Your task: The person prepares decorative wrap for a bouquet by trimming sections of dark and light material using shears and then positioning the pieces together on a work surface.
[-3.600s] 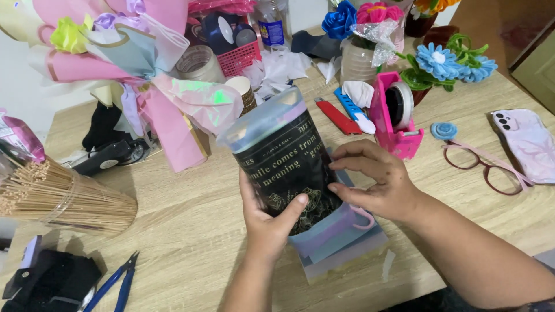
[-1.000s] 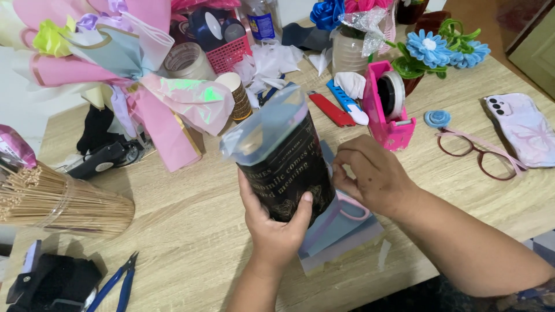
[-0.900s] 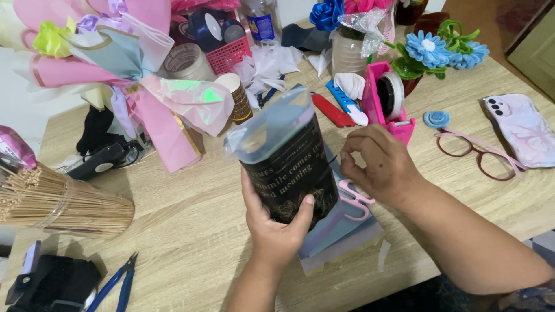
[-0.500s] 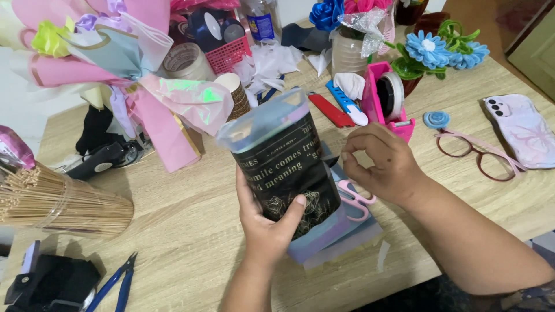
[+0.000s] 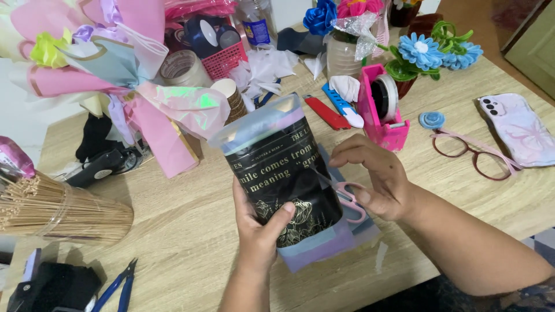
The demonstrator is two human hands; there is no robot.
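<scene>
Head view: my left hand grips the black wrapping sheets upright near the desk's front edge; right hand fingers hold pink scissors against them.

Bright, even indoor light, soft shadows, sharp focus, slight wide-angle edge stretch.

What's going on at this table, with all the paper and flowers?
A person is working on wrapping paper at a cluttered wooden table. The left hand holds up a stack of sheets, black with gold print in front, lilac and pale blue behind. The right hand holds pink-handled scissors against the stack's right edge. Nearby lie a pink tape dispenser, glasses, a phone and a bundle of wooden sticks.
</scene>
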